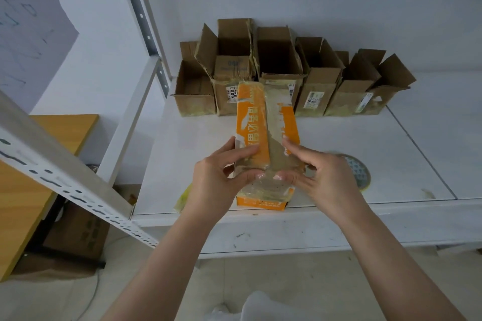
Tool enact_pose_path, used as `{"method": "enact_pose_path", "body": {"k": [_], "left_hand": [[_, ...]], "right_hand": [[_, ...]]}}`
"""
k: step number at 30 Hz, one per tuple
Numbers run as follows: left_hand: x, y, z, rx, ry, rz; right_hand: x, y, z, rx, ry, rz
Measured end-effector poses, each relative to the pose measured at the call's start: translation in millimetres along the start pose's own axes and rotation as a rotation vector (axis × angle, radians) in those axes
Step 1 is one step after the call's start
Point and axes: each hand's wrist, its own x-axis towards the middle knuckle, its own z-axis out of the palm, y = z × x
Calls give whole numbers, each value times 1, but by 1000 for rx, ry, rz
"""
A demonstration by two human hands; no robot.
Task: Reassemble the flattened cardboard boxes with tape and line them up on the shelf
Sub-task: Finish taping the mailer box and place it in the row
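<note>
An orange and white cardboard box (263,125), covered in old clear tape, stands on the white shelf (365,143) near its front edge. My left hand (221,177) grips its left side, thumb on the near end. My right hand (320,174) grips the right side the same way. Both thumbs press the taped near end of the box. A roll of tape (358,172) lies flat on the shelf just behind my right hand, partly hidden by it. Several brown boxes (284,78) with open top flaps stand in a row at the back of the shelf.
A perforated metal upright (140,15) and a slanted shelf beam (65,174) frame the left side. A wooden table (39,164) stands to the left, with a cardboard box (78,232) under it on the floor. A scrap of yellowish tape (182,198) hangs at the shelf's front left.
</note>
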Motion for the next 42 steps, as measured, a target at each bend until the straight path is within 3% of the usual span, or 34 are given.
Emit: {"method": "enact_pose_path", "body": {"k": [5, 9, 14, 23, 32, 37, 42], "left_hand": [[0, -11, -1, 33, -20, 64], [-2, -16, 2, 75, -4, 116], [-4, -16, -8, -26, -150, 152], [12, 7, 8, -33, 51, 269], [10, 29, 23, 21, 42, 247], [5, 36, 30, 13, 242, 184], [1, 39, 36, -1, 314, 146]], "right_hand": [[-4, 4, 3, -205, 30, -83], [-6, 3, 9, -221, 92, -113], [-9, -1, 7, -136, 84, -72], [-2, -27, -21, 136, 53, 10], [-6, -33, -31, 116, 105, 14], [-12, -35, -24, 167, 295, 111], [-14, -35, -18, -176, 464, -6]]}}
